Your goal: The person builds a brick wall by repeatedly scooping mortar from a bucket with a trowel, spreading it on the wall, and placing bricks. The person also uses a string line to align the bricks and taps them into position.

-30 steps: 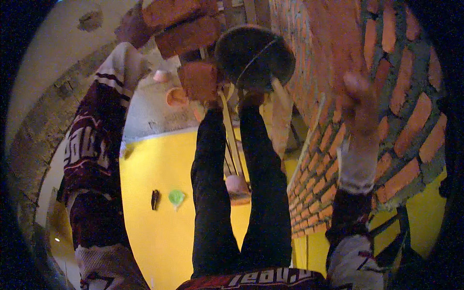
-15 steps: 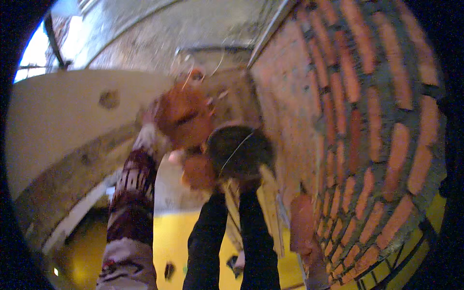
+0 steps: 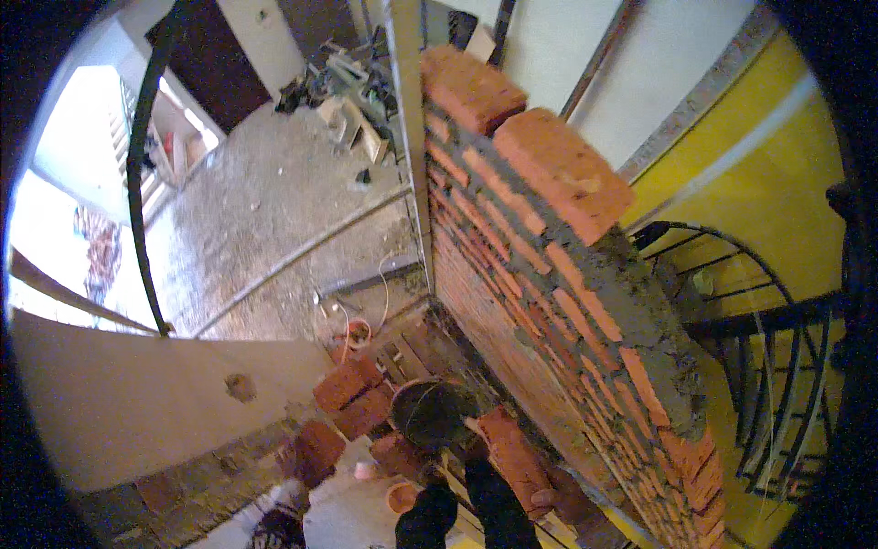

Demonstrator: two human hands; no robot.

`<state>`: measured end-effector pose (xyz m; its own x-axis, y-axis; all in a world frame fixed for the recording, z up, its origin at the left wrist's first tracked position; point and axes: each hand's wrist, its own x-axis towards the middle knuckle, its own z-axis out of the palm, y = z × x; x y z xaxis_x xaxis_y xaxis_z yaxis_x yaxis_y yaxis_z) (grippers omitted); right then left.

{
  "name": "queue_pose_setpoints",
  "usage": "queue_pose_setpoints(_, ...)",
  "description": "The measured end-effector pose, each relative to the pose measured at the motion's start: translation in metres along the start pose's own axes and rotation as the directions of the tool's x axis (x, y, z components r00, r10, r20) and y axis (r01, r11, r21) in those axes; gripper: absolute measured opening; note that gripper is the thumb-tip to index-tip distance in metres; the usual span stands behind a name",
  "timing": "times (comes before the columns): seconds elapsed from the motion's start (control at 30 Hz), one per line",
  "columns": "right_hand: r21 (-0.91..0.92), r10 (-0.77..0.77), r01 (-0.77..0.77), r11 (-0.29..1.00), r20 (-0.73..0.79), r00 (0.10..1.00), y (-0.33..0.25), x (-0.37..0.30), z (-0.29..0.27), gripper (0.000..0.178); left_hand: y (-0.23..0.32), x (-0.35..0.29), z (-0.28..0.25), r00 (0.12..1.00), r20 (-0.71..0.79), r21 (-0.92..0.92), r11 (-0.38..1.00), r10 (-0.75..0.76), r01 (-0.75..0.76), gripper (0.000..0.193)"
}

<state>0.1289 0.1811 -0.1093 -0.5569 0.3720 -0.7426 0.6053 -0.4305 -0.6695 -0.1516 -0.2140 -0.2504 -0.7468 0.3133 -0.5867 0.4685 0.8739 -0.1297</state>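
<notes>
At the lower left my left hand (image 3: 291, 460), dim and partly hidden, is closed on a reddish brick (image 3: 320, 446). Beyond it lies a stack of orange bricks (image 3: 355, 395). My right hand (image 3: 546, 501) is low on the right, closed around the near end of a long orange brick (image 3: 508, 448). This brick is close to the foot of the brick wall (image 3: 558, 339). Between my hands stands a dark round mortar pan (image 3: 428, 412), just beyond my feet. Grey wet mortar (image 3: 654, 325) lies on the wall's top, behind two bricks (image 3: 562, 169) set farther along.
A small orange bowl (image 3: 400, 497) sits near my feet. Past the stack are a reddish bucket (image 3: 358, 333) and a pale cable. Black curved railings (image 3: 768, 366) stand right of the wall. A debris pile (image 3: 347, 101) lies on the far floor.
My view has swung up, bringing the wall's top and the far floor into sight. My left hand has drawn back from the stack with a brick. The right-hand brick shows more fully.
</notes>
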Motion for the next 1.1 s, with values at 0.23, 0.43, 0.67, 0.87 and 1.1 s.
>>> queue_pose_setpoints(0.23, 0.250, -0.383, 0.363, 0.898, 0.037, 0.923, -0.108, -0.026, -0.019, 0.095, 0.056, -0.089, -0.034, 0.994, 0.107, -0.059, 0.998, -0.008, 0.014, 0.060)
queue_pose_setpoints(0.43, -0.627, -0.751, 0.557, 0.545, -0.071, 0.656, -0.138, -0.046, -0.095, 0.085, 0.084, -0.143, -0.061, 0.986, 0.167, -0.103, 0.995, 0.011, 0.006, 0.050)
queue_pose_setpoints(0.67, -0.927, -0.895, 0.306, 0.217, -0.064, 0.441, -0.174, 0.000, -0.164, 0.087, 0.108, -0.193, -0.087, 0.983, 0.181, -0.098, 0.995, 0.015, 0.003, 0.039)
queue_pose_setpoints(0.87, -0.918, -0.872, 0.315, 0.241, -0.062, 0.486, -0.180, 0.048, -0.179, 0.084, 0.139, -0.222, -0.123, 0.987, 0.159, -0.045, 0.999, 0.034, -0.027, 0.030)
queue_pose_setpoints(1.1, -0.929, -0.881, 0.314, 0.194, -0.024, 0.473, -0.181, 0.075, -0.190, 0.071, 0.197, -0.227, -0.165, 0.988, 0.146, 0.070, 0.995, 0.056, -0.067, 0.020)
